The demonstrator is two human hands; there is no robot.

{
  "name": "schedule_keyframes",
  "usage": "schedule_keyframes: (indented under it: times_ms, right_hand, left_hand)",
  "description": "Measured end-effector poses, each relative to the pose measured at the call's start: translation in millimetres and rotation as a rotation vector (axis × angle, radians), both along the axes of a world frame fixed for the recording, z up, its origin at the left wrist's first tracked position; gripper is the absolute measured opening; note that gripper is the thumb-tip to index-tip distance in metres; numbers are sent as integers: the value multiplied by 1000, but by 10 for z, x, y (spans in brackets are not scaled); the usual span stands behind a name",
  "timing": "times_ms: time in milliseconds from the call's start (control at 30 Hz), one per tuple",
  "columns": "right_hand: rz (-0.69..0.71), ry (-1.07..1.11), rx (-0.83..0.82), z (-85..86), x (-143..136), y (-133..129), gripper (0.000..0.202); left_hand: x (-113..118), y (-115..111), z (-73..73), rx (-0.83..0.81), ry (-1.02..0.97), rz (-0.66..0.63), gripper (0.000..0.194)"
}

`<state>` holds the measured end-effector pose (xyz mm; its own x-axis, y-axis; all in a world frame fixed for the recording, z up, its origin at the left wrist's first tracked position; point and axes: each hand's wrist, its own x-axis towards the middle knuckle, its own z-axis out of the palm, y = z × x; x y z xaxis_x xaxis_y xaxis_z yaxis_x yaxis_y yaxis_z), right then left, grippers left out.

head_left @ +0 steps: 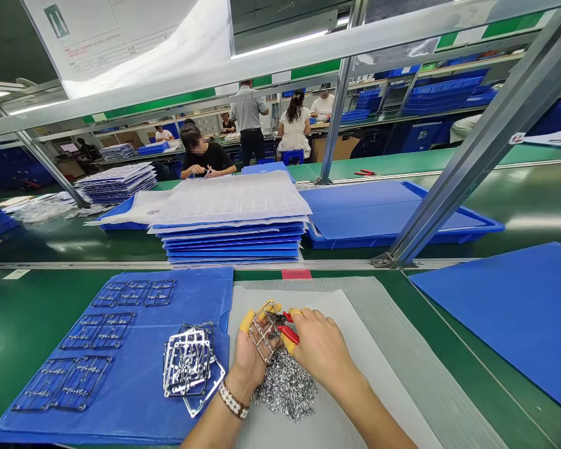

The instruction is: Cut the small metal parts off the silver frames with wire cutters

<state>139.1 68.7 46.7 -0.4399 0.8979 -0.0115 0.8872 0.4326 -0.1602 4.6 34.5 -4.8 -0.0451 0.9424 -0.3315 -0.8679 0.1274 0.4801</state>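
Observation:
My left hand, with yellow finger covers, grips a small rectangular metal frame that has thin pieces across its middle. Red-handled pliers are held in my right hand, their jaws against the frame's upper part. Whether the jaws are closed on a piece cannot be made out. Just below both hands lies a heap of small shiny metal pieces on a white sheet. To the left, a loose pile of similar frames rests on a blue sheet, beside rows of dark-looking frames.
A tall stack of blue and white sheets stands behind the bench rail. Right of it is a blue tray. A slanted metal post crosses the right side. Across the bench, a person in black handles something small.

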Motion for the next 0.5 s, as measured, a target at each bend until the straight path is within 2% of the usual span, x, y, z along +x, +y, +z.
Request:
schedule_keyframes:
  times_ms: [333, 500]
  right_hand:
    - [12, -39, 64, 45, 3, -22, 14]
    - [-9, -24, 87, 29, 66, -18, 21]
  left_hand:
    - [12, -15, -42, 20, 169, 8, 37]
    - [-8, -6, -3, 31, 77, -55, 39]
